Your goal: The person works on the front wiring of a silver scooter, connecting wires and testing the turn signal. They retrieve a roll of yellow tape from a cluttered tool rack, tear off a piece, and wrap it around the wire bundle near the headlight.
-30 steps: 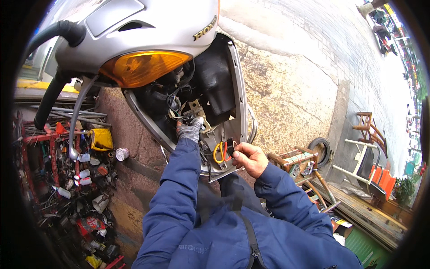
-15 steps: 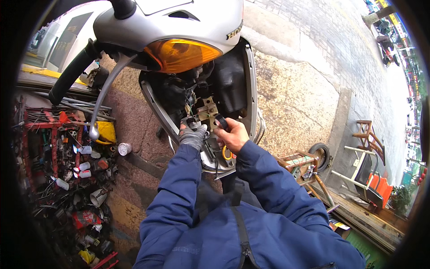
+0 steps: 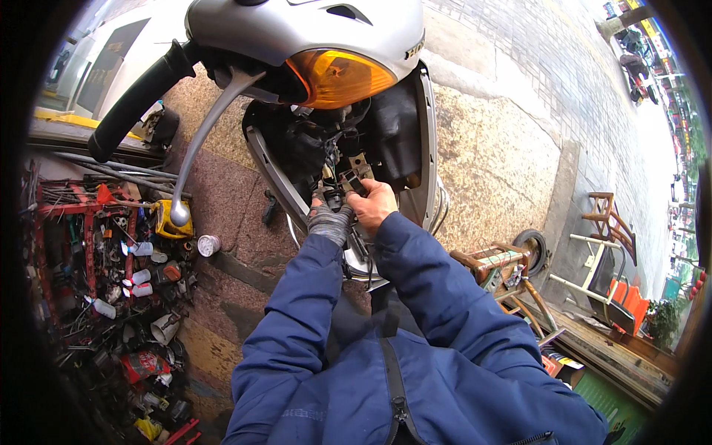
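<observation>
A silver scooter (image 3: 297, 26) stands before me with its front opened, the dark cavity showing below an orange turn signal (image 3: 350, 78). Inside run thin wires (image 3: 331, 165) beside a metal bracket (image 3: 361, 165). My left hand (image 3: 330, 222), in a grey fingerless-looking glove, is closed at the wiring around a dark part whose kind I cannot make out. Close against it, my right hand (image 3: 374, 202) is bare and pinches a roll of black tape (image 3: 355, 181), mostly hidden by the fingers. Both hands sit at the lower end of the cavity.
A black handlebar grip (image 3: 141, 104) and a silver brake lever (image 3: 194, 148) jut out at the left. Tools and bottles crowd a red rack (image 3: 89, 222) at the far left. A white cup (image 3: 208, 245) stands nearby. At the right are a wooden stool (image 3: 493, 263) and a tire (image 3: 530, 251).
My right hand has moved left with the tape roll, up against my left hand. The scooter sits slightly farther right and higher in view. The yellow ring-shaped handle is now hidden.
</observation>
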